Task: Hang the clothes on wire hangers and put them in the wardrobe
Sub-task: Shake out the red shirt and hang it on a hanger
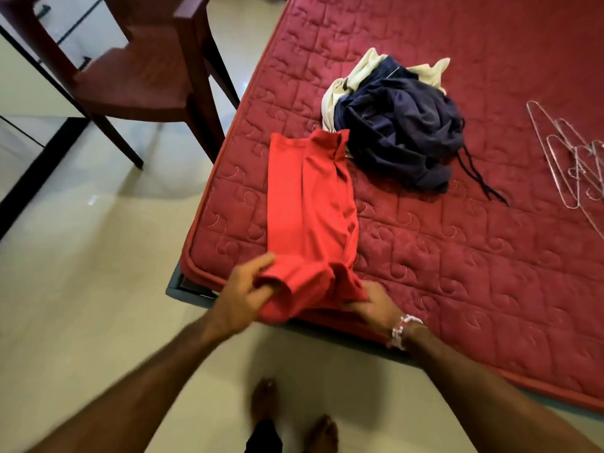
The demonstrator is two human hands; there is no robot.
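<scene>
My fingers (265, 288) on both sides are curled round the near end of a red cloth (307, 207) and hold it tight.

Far on the left a dark wooden chair (137, 76) stands on the pale floor (81, 289). Its top is cut off by the edge of the view.

Next comes my left hand (243, 289). It is a bit blurry. Its thumb lies on top of the red cloth and the other fingers tuck in below, so it pinches a bunched corner.

The red cloth lies on the bed (474, 273), near the bed's left edge. It is folded into a long strip. Its long way runs from my hands straight off toward the far side of the bed. The near end hangs a little past the bed's edge. The far end sits just beside a heap of clothes. I cannot tell if it is a shirt or something else, since it is folded over.

My right hand (376, 305) grips the other near corner. The cloth hides the tips of those fingers. A pale bracelet (400, 328) is on that wrist.

Further right is the heap: a dark blue garment (402, 132) all crumpled on top of a cream cloth (333, 96). Most of the cream one is hidden below. Thin dark strings (483, 184) trail out from the blue one onto the bed.

Far right, well apart from the heap, lie some wire hangers (575, 158) in a tangle. The edge of the view cuts them off, and I cannot count them.
</scene>
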